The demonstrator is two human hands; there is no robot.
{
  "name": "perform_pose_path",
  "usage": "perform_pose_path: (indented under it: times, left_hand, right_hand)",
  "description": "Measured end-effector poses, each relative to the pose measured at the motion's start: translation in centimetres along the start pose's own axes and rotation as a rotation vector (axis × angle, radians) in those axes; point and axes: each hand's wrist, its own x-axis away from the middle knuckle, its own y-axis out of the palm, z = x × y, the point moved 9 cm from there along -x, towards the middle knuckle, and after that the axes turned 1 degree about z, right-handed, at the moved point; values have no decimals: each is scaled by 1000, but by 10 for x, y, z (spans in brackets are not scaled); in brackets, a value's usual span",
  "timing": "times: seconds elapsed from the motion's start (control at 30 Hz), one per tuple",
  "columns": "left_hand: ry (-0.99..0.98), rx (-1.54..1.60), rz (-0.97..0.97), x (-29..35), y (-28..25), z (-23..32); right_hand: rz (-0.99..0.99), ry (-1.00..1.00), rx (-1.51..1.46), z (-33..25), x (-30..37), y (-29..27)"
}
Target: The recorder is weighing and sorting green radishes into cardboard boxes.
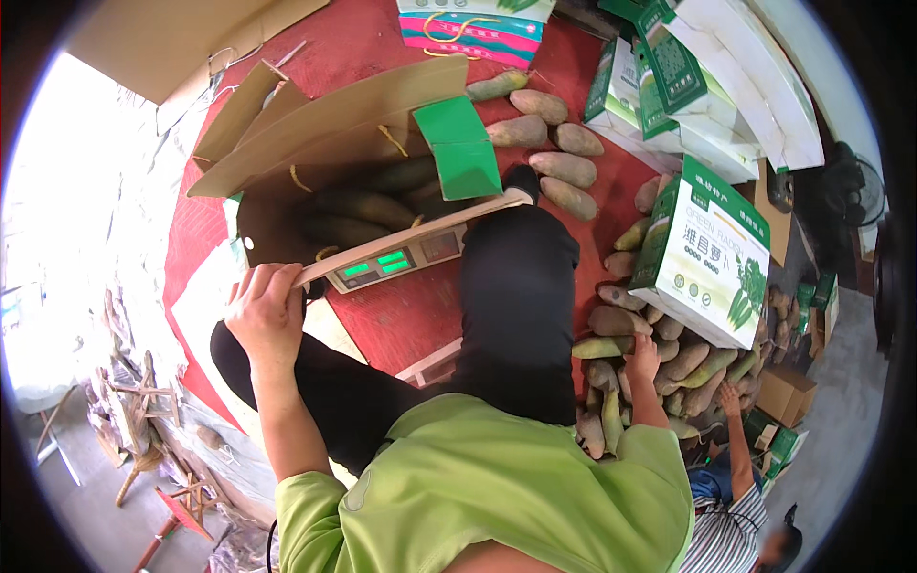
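Observation:
My left hand (pixel 263 310) is closed on the near flap of an open cardboard box (pixel 325 110), its fingers wrapped over the edge. Inside the box lie several dark green radishes (pixel 358 210), partly in shadow. Beneath that flap shows a digital scale (pixel 382 265) with lit green displays. To my right, my right hand (pixel 643 360) is down on a heap of green and brown, soil-covered radishes (pixel 707 368). Its fingers curl at one radish (pixel 616 322), partly hidden by the hand.
A white and green carton (pixel 712 253) stands on the heap. More radishes (pixel 564 169) lie on the red ground covering (pixel 382 329). Several cartons (pixel 688 105) stack at the far right, and pink and blue boxes (pixel 473 38) lie beyond. Another person's hand (pixel 731 399) touches the heap at the lower right.

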Motion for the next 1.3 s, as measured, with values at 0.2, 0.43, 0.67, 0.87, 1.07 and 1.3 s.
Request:
perform_pose_path:
  times: [0.2,0.43,0.67,0.87,1.07,1.3]
  left_hand:
    - [0,-3,0,-1,-2,-3]
    - [6,30,6,0,-4,-6]
    - [-10,23,-18,-1,-2,-6]
    - [-7,11,-14,3,-1,-10]
    - [-2,9,-27,3,0,-7]
    - [2,5,-36,1,3,-8]
  right_hand:
    - [354,-284,-433,-41,-8,-62]
    - [435,-344,-1146,-117,1,-223]
    - [760,-891,-1357,-203,75,-420]
    - [534,-1391,-1403,-312,125,-473]
    - [187,-1362,-1394,-427,110,-432]
    - [232,-1097,-1046,-399,53,-403]
